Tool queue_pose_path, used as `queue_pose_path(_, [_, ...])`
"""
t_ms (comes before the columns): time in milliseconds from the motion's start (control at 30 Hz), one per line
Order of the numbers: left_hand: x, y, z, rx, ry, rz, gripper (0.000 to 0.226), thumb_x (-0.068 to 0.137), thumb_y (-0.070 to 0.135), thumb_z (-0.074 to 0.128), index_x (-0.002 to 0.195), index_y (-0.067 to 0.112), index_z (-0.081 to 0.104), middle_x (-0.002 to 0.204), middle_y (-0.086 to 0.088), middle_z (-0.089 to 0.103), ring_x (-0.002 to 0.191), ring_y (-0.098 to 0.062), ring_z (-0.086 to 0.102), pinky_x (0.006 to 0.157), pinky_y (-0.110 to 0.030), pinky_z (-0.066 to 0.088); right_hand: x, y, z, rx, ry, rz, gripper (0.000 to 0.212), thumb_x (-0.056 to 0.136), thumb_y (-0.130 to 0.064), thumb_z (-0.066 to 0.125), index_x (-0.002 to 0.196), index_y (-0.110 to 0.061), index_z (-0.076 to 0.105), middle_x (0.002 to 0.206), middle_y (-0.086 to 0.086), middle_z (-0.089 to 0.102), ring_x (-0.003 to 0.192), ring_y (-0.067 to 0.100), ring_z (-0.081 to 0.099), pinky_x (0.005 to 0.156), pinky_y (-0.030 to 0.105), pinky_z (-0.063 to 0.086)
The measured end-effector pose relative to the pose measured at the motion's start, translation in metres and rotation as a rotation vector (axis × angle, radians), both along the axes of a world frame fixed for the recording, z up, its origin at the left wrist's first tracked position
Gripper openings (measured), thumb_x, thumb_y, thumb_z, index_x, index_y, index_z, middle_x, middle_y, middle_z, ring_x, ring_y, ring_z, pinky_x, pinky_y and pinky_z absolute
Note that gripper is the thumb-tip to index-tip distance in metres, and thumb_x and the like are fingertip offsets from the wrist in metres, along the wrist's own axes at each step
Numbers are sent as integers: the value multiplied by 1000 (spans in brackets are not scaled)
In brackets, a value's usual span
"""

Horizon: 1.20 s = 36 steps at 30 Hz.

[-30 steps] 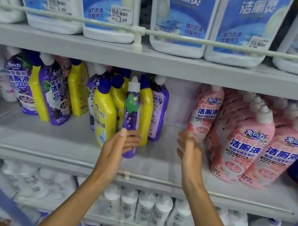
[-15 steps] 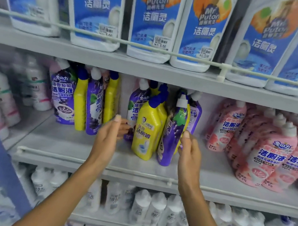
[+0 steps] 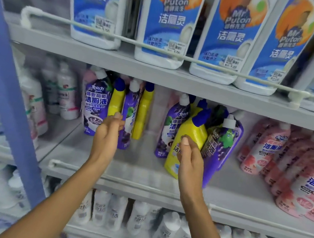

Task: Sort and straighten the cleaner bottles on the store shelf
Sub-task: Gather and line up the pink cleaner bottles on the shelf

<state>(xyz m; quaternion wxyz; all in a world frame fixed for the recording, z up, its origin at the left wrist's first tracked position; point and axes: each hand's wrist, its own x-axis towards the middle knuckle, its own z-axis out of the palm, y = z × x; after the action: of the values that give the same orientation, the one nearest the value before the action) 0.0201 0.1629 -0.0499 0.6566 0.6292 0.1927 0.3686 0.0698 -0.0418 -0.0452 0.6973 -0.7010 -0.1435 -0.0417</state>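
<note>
Two bare arms reach up from the bottom of the frame to the middle shelf (image 3: 138, 170) of a store rack, where toilet-cleaner bottles stand in mixed colours. At centre left, the left hand (image 3: 106, 137) is raised in front of a narrow purple grape-label bottle (image 3: 128, 118), its fingers loosely curled and its thumb tip at the bottle's left edge; whether the fingers actually close on it cannot be told from this angle. That bottle stands upright between two slim yellow bottles with blue caps (image 3: 116, 101), with a wider purple bottle (image 3: 95, 106) at the left end of the group. At centre, the right hand (image 3: 190, 160) lies against a yellow blue-capped bottle (image 3: 186, 143) that tilts to the right; the thumb tip presses its front face while the fingers wrap toward its right side, in what looks like a partial grasp. Just behind and to the right leans a purple bottle with a white cap (image 3: 220, 146), touching the yellow one. Pink bottles (image 3: 268, 149) crowd the right of the shelf. Along the top, large white jugs with blue labels (image 3: 167, 22) sit behind a rail (image 3: 124, 39); white bottles (image 3: 166, 227) fill the blurred lower shelf.
</note>
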Motion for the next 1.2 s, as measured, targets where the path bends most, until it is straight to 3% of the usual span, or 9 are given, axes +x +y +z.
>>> queue_pose_path(133, [9,29,3,41,5,133,34,97,59,48,94,29,64,98,7,70,97,-13,65,93,-35,50,19,44,9,-13,-37,99,50,100,-57,53,139,-26,59,136,-14,62,126,3,57,109,19,44])
queue_pose_path(233, [22,44,11,85,28,196,29,106,36,52,106,10,63,86,6,63,80,-6,59,74,-14,45,39,89,13,-49,-80,193,46,105,-40,58,140,-11,58,123,-11,66,107,-18,56,86,-3,37])
queue_pose_path(400, [47,65,8,151,215,200,56,87,58,50,113,12,68,105,-5,71,96,-23,66,80,-31,48,58,155,12,-123,-186,219,27,95,-39,73,114,-20,67,105,-12,74,102,9,69,89,24,51])
queue_pose_path(567, [53,72,1,181,208,163,56,84,55,49,105,10,75,107,-12,71,95,-24,67,77,-29,47,60,179,-8,-83,-256,93,42,88,-43,73,123,-21,65,113,-3,73,107,15,69,94,42,57])
queue_pose_path(767, [47,71,-12,107,124,100,17,89,38,50,91,29,64,103,-4,71,99,-29,66,83,-34,49,48,179,-11,-175,-206,-24,62,86,-52,73,137,-20,58,127,1,66,119,15,64,102,39,53])
queue_pose_path(900, [39,63,-16,48,43,-5,15,90,41,52,90,30,63,96,2,71,92,-20,65,88,-42,51,30,160,-17,-154,-171,-98,67,84,-53,76,139,-22,56,127,-2,63,116,12,64,101,36,53])
queue_pose_path(1033, [27,45,-26,62,-23,-172,11,101,32,61,104,22,64,101,7,72,97,-15,67,82,-19,52,11,134,-24,-55,-171,-150,52,88,-44,76,133,-28,56,126,-7,65,114,4,63,98,22,51])
queue_pose_path(1100, [26,36,-34,83,-10,-267,24,94,39,68,112,25,64,103,14,72,99,-6,67,83,-13,51,7,125,-28,-25,-149,-166,56,89,-44,74,138,-28,51,130,-8,66,119,4,63,100,21,50])
queue_pose_path(1200, [26,26,-48,158,42,-371,61,84,55,73,137,33,53,126,11,69,117,-12,67,100,-36,54,6,114,-33,-62,-132,-200,59,93,-46,71,140,-18,50,126,-5,70,117,10,66,100,38,54])
